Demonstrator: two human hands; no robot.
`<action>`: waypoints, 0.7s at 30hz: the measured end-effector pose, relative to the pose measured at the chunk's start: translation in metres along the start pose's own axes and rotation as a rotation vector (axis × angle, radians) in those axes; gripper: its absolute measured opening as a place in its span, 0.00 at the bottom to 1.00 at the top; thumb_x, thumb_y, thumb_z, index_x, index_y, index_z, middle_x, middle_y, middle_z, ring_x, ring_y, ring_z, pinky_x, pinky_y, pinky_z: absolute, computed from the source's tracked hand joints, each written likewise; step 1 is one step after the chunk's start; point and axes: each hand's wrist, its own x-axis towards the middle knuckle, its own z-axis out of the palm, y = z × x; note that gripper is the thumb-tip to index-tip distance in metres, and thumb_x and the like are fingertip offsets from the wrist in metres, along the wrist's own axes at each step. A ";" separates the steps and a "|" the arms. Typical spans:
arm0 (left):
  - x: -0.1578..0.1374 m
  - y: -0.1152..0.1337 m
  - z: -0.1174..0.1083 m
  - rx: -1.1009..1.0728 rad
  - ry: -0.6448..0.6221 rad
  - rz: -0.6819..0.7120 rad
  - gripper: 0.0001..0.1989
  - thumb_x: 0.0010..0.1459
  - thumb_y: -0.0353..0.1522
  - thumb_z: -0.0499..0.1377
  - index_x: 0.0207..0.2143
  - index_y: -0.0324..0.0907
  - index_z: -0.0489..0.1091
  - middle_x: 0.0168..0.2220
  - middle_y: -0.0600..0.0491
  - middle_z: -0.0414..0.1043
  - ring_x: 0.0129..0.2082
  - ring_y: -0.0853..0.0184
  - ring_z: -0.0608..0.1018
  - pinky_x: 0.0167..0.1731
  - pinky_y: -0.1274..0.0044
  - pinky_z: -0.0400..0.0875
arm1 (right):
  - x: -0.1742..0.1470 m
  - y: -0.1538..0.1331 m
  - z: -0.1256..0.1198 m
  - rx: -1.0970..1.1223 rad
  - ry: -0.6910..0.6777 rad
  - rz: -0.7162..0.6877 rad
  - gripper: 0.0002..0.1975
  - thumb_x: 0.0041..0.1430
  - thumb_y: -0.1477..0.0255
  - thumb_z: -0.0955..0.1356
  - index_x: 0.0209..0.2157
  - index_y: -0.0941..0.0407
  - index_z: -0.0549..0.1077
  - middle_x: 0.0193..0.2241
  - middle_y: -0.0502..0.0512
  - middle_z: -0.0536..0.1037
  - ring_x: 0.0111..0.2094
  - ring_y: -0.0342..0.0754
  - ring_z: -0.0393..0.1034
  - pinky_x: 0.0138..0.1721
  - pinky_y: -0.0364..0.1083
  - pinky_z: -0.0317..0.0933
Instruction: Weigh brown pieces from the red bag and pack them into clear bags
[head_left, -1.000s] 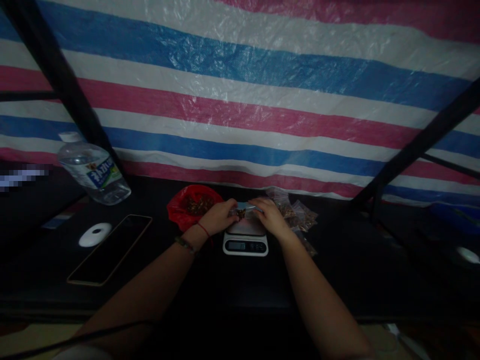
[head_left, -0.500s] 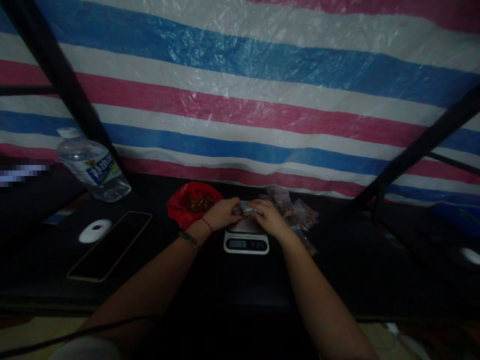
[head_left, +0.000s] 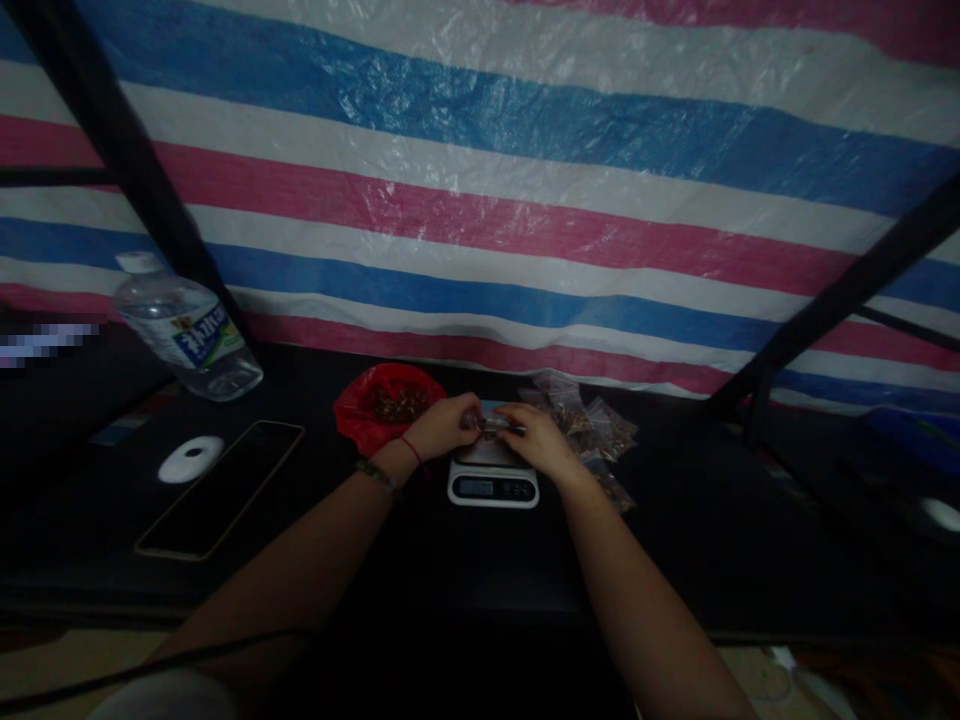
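Over a white digital scale (head_left: 493,486), both hands pinch a small clear plastic bag (head_left: 495,424) with something brownish in it. My left hand (head_left: 444,425) grips its left end with closed fingers; a red string and a beaded bracelet circle that wrist. At the other end, the fingers of my right hand (head_left: 534,436) are closed on the plastic. Just left of the scale, a red plastic bag (head_left: 352,415) lies open, holding many small brown pieces. Several filled clear bags (head_left: 611,430) lie to the right, close to my right wrist.
On the left stand a large clear bottle (head_left: 191,335), a white rounded object (head_left: 191,460) and a phone (head_left: 221,490) lying flat on the black table (head_left: 675,560). A striped plastic sheet (head_left: 510,220) hangs behind, with dark slanted posts at both sides.
Both hands have stayed above the scale, with the small bag now held slightly off its plate. The digits on the scale's display look different, though too dim to read.
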 end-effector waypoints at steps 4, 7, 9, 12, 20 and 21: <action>-0.001 -0.001 0.000 -0.028 0.036 0.033 0.08 0.50 0.28 0.59 0.36 0.41 0.68 0.29 0.56 0.72 0.30 0.69 0.75 0.30 0.79 0.67 | 0.001 -0.002 0.006 -0.010 -0.009 -0.016 0.19 0.51 0.80 0.68 0.46 0.55 0.74 0.42 0.58 0.77 0.44 0.50 0.71 0.47 0.51 0.65; -0.001 -0.002 0.001 -0.027 0.100 0.058 0.06 0.52 0.29 0.58 0.35 0.41 0.68 0.30 0.55 0.72 0.31 0.69 0.75 0.31 0.79 0.67 | 0.003 -0.001 0.011 -0.006 0.003 -0.028 0.21 0.51 0.79 0.68 0.48 0.55 0.73 0.45 0.59 0.76 0.45 0.51 0.70 0.48 0.51 0.65; 0.000 -0.003 0.000 -0.038 0.162 0.066 0.06 0.53 0.31 0.58 0.35 0.41 0.68 0.31 0.55 0.72 0.32 0.68 0.75 0.33 0.78 0.68 | 0.003 0.000 0.013 0.007 0.033 -0.031 0.22 0.50 0.79 0.69 0.49 0.55 0.72 0.46 0.59 0.75 0.46 0.51 0.70 0.49 0.52 0.64; 0.001 -0.004 -0.003 -0.077 0.252 0.072 0.09 0.55 0.34 0.58 0.38 0.40 0.69 0.34 0.53 0.73 0.34 0.67 0.75 0.36 0.76 0.69 | 0.004 0.001 0.013 0.045 0.108 -0.013 0.23 0.49 0.78 0.69 0.49 0.54 0.71 0.45 0.58 0.75 0.47 0.51 0.69 0.50 0.53 0.64; -0.008 -0.009 -0.024 0.048 0.067 0.019 0.13 0.52 0.34 0.59 0.41 0.41 0.72 0.38 0.51 0.75 0.36 0.65 0.76 0.38 0.75 0.70 | -0.002 0.007 -0.006 0.200 0.105 0.118 0.23 0.49 0.77 0.69 0.49 0.55 0.68 0.43 0.57 0.74 0.42 0.48 0.71 0.42 0.48 0.68; -0.009 -0.010 -0.027 0.068 0.010 0.017 0.14 0.51 0.35 0.60 0.41 0.41 0.72 0.38 0.51 0.76 0.37 0.64 0.77 0.39 0.75 0.70 | -0.004 0.009 -0.009 0.178 0.079 0.104 0.22 0.49 0.77 0.69 0.48 0.55 0.69 0.44 0.57 0.74 0.44 0.49 0.71 0.44 0.49 0.67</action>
